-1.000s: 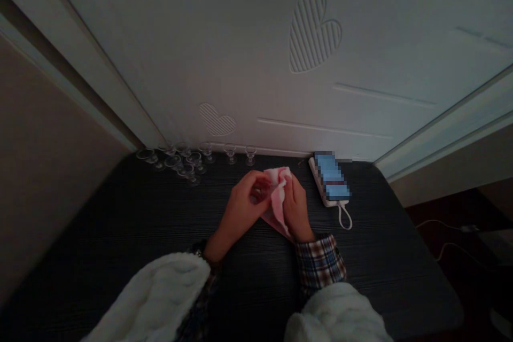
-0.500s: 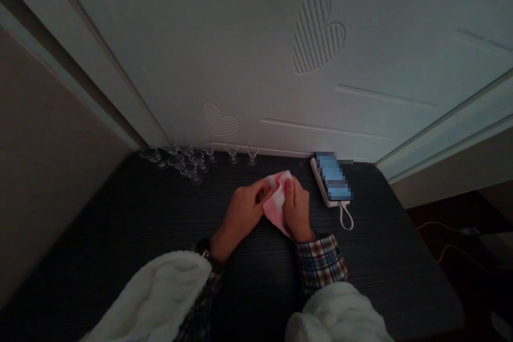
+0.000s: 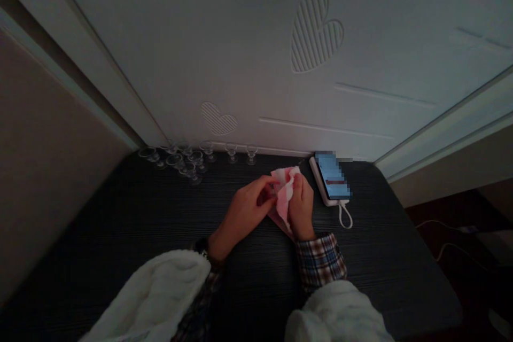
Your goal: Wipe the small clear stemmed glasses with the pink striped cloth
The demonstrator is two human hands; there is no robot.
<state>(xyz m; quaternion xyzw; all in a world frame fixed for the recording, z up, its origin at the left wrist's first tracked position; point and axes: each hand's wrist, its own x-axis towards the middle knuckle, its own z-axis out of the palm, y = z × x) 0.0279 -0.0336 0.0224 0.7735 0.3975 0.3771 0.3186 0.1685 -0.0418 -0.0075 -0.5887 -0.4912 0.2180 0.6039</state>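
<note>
My right hand (image 3: 302, 208) is closed around a pink and white cloth (image 3: 284, 200), which hangs in folds toward my left hand. My left hand (image 3: 250, 206) is curled at the cloth's left side, thumb and fingers bent together. What sits between those fingers is mostly hidden; a faint clear glint shows there. Beyond my hands, several small clear stemmed glasses (image 3: 195, 160) stand clustered at the table's back left. Two of them, a glass (image 3: 231, 153) and another glass (image 3: 251, 155), stand apart to the right of that group.
The dark wood-grain table (image 3: 160, 230) has rounded corners and meets a white panel (image 3: 240, 53) with heart reliefs at its back. Right of my hands lies a lit phone (image 3: 333, 177) on a white block with a looped white cable (image 3: 345, 216).
The cloth has opened out and shifted slightly right with my right hand. My left fingers have spread a little at its edge. The glasses and phone stay in place.
</note>
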